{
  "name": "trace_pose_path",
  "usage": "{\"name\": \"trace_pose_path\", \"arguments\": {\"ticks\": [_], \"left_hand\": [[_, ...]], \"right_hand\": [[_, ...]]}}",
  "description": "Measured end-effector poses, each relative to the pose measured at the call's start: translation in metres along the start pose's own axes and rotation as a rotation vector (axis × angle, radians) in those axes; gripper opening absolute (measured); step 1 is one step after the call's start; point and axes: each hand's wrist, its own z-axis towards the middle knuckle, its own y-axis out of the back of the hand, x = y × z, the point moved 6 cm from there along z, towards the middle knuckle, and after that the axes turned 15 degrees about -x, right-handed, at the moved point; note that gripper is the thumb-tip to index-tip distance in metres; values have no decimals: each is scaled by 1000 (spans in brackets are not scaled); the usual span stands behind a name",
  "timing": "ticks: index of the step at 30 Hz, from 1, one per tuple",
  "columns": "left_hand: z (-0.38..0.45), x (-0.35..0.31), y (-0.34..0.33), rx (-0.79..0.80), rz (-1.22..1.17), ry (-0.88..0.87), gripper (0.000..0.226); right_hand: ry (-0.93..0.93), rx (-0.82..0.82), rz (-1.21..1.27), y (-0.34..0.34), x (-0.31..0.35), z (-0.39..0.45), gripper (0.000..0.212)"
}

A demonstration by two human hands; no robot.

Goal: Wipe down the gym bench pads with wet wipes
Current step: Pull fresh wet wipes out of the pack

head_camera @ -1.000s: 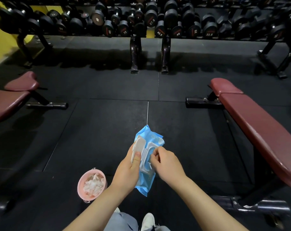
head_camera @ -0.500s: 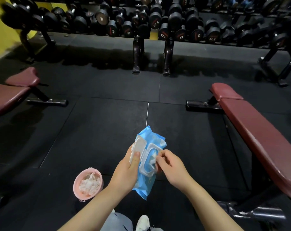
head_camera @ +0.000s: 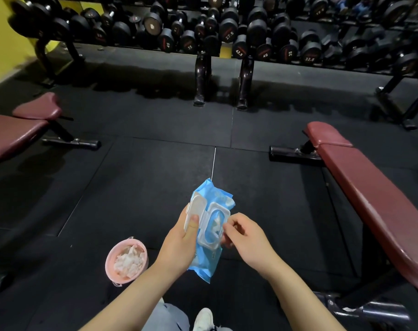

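We hold a blue pack of wet wipes [head_camera: 212, 235] in front of us above the black floor [head_camera: 136, 182], about midway between the two benches. Our left hand [head_camera: 179, 247] is wrapped around the pack's left side, thumb pressed on the white flip lid [head_camera: 195, 211], which stands swung open to the left. Our right hand [head_camera: 246, 237] sits at the pack's right edge with its fingers curled, the fingertips [head_camera: 227, 226] pinching at the white wipe [head_camera: 217, 224] that shows in the opening. The dark red bench pad [head_camera: 370, 201] runs along the right edge of the floor, well apart from the pack; a second bench [head_camera: 19, 130] stands at the left edge. A pink tub [head_camera: 112, 271] full of crumpled white wipes sits on the floor just left of our left forearm. A rack of dumbbells [head_camera: 227, 32] lines the far edge.
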Motion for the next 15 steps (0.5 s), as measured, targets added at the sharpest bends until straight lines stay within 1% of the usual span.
{"name": "trace_pose_path", "arguments": {"ticks": [3, 6, 8, 10, 12, 14, 15], "left_hand": [[1, 0, 4, -14, 10, 0, 63], [1, 0, 5, -16, 1, 2, 58], [0, 0, 3, -7, -24, 7, 56], [-1, -2, 2, 0, -35, 1, 58], [-2, -2, 1, 1, -17, -13, 59], [-2, -2, 1, -5, -3, -20, 58], [-2, -1, 1, -8, 0, -21, 55]], "right_hand": [[100, -90, -52, 5, 2, 1, 14], [184, -79, -63, -3, 7, -2, 13], [240, -112, -162, -7, 9, -4, 14], [289, -181, -260, -8, 11, -4, 9], [312, -249, -342, -8, 12, -5, 4], [314, -284, -400, -10, 13, -6, 6], [313, -291, -419, -11, 15, -7, 7]]}}
